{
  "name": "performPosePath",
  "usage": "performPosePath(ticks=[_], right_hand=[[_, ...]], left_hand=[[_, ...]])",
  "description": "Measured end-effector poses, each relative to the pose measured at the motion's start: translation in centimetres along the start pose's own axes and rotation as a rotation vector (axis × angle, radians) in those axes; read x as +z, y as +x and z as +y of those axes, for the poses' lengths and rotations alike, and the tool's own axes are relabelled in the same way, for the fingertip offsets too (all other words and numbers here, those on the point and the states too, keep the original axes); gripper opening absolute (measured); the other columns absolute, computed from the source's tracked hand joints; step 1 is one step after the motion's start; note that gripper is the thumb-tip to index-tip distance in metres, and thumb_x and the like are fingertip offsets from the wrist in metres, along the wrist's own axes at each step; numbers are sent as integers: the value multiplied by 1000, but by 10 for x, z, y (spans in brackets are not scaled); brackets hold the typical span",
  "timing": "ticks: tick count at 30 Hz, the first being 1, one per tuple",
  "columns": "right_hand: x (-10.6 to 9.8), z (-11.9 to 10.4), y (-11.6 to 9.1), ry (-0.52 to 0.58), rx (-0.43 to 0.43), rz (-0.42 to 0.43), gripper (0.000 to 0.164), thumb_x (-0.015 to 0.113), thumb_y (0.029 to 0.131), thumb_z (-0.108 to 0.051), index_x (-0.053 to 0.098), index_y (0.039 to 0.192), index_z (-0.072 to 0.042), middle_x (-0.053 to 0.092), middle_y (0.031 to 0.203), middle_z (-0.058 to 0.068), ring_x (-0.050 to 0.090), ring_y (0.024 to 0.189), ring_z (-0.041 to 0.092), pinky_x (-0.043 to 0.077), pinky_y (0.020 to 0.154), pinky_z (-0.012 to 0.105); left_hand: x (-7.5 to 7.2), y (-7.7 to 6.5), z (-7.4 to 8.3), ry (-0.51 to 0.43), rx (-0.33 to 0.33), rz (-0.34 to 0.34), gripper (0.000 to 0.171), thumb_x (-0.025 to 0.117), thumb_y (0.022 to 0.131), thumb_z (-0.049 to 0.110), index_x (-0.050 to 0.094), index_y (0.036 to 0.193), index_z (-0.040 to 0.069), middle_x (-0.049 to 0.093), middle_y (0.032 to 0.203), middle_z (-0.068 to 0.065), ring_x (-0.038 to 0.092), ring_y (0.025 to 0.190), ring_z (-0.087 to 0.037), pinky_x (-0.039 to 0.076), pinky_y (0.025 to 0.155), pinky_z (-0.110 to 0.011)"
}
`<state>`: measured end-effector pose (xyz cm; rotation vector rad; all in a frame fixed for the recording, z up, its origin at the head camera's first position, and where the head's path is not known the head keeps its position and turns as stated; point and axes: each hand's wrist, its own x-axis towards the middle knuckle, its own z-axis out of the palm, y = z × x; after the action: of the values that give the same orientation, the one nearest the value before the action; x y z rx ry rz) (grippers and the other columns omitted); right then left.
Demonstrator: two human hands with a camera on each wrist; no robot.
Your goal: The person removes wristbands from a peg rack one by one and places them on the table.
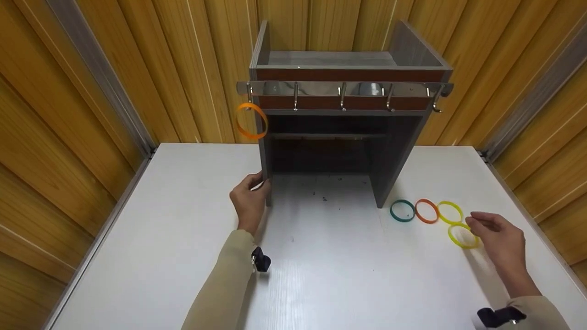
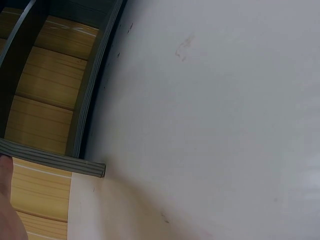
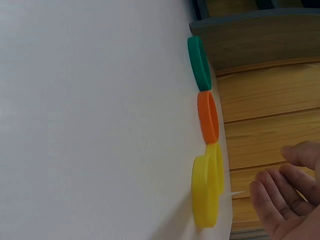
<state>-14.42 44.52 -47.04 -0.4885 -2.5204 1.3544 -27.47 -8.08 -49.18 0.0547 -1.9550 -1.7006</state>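
Observation:
A grey wooden shelf unit [image 1: 403, 151] stands on the table with a metal strip of several hooks [image 1: 316, 88] across its upper front. On the leftmost hook hangs an orange wristband [image 1: 263, 120]. My left hand [image 1: 250, 199] grips the lower part of the unit's left side panel [image 2: 60, 162]. To the unit's right lie a green wristband [image 3: 198, 65], a second orange wristband [image 3: 204, 117] and two yellow wristbands [image 3: 200, 192]. Just above the nearer yellow one hovers my right hand [image 1: 502, 236], its fingers [image 3: 267, 205] loosely bent and apart from the bands, holding nothing.
The white table [image 1: 183, 256] carries all of this. Wood-patterned walls [image 1: 82, 119] close it in at the back and both sides. A few dark specks [image 1: 324, 199] lie under the shelf unit.

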Motion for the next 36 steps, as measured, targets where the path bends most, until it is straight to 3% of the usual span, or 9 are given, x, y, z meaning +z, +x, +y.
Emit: performPosePath(ticks=[7,19,27,36], right_hand=[[12,-30,-1,129,-79,-11,36,78,99,-25,72,127,-3,76,100,-19,71,89,-5,55,80,10],[38,-90,-14,82,-245,-46,44,75,102,-30,68,133,0,77,113,-13,71,98,-2,51,89,8],[56,-122,-18,158,-371,-84,38,76,101,-20,69,130,5,77,116,-3,73,102,2,55,89,14],[73,-153,-22,189,-468,-129,31,76,101,-15,72,126,3,76,117,5,74,101,9,57,89,16]], left_hand=[[0,0,-1,9,7,4,21,83,86,-5,82,105,3,80,104,-9,78,101,-23,64,81,-30],[0,1,-2,10,13,6,19,82,86,-6,81,104,2,80,103,-10,78,100,-25,64,80,-29],[0,0,-1,9,6,11,20,82,86,-6,81,105,2,80,103,-10,78,100,-27,64,80,-30],[1,1,-1,-19,20,11,20,82,85,-8,81,103,0,80,102,-12,78,98,-27,64,78,-28]])
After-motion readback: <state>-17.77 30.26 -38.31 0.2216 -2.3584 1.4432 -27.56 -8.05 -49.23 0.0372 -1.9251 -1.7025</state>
